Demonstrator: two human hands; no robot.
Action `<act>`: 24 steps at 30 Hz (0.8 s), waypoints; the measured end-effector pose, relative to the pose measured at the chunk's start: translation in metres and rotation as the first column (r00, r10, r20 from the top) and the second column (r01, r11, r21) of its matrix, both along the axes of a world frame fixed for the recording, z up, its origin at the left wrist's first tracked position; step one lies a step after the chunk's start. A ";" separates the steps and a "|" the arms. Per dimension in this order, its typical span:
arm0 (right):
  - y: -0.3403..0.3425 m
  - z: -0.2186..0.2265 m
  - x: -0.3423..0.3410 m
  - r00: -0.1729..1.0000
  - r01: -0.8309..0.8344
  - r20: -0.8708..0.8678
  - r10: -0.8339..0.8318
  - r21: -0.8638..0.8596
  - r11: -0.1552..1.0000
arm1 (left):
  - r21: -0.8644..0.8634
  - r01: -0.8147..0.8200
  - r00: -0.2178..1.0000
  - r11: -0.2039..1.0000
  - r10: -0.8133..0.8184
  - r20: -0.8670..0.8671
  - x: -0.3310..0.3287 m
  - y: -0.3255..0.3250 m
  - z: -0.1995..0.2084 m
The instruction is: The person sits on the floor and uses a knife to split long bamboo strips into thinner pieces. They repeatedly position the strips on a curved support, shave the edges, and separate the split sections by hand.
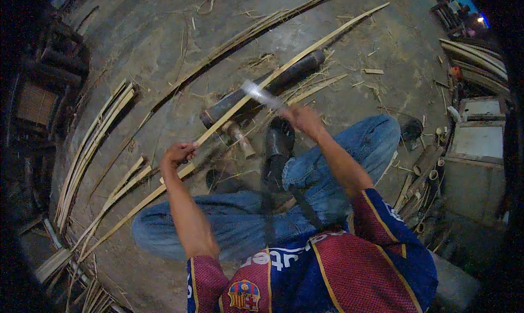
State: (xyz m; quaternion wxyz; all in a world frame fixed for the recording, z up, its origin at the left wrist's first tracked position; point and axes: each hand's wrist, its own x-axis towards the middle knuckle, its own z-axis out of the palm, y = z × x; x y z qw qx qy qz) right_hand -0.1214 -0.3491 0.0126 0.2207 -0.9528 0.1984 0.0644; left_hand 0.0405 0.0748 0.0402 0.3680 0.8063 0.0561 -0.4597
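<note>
A long pale bamboo strip (229, 114) runs slantwise from the far right down past my left knee. My left hand (179, 153) is closed round it near its middle. Across a dark round log (299, 68) on the floor lies the far part of the strip. My right hand (305, 120) grips the handle of a broad-bladed knife (261, 94). The blade, smeared by motion, overlaps the strip above the log; whether it touches cannot be told. A short wooden piece (238, 140) sticks out from the log's near side.
Long thin strips (213, 56) lie beyond the log. Bundled bamboo strips (95, 149) lie at left, more strips (475, 59) at far right. Cut bamboo tubes (428, 173) and a pale box (477, 141) stand right of my knee. Shavings litter the concrete floor (147, 51).
</note>
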 end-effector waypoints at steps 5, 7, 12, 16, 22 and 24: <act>-0.063 -0.005 0.001 0.891 0.449 -0.048 -0.452 -0.061 0.892 | 0.074 0.121 0.991 0.990 -0.116 -0.065 0.010 0.010 -0.009; -0.045 -0.005 0.000 0.951 0.286 0.153 -0.268 -0.112 0.952 | 0.063 0.157 0.985 0.986 -0.152 -0.083 0.010 0.013 -0.016; -0.017 -0.017 0.012 0.946 0.315 0.066 -0.318 0.046 0.948 | 0.193 0.436 0.820 0.879 -0.476 0.317 0.001 -0.064 -0.018; 0.012 -0.021 0.003 0.979 0.152 0.114 -0.170 0.148 0.977 | 0.139 0.204 0.824 0.969 -0.247 0.509 -0.016 -0.132 -0.035; 0.033 0.037 -0.008 0.999 -0.027 0.032 0.021 0.197 0.980 | 0.160 0.104 0.827 0.982 -0.175 0.534 -0.009 -0.113 -0.018; 0.031 0.036 0.001 0.995 0.091 0.033 -0.097 0.157 0.983 | 0.106 0.138 0.817 0.985 -0.174 0.549 0.002 -0.100 -0.016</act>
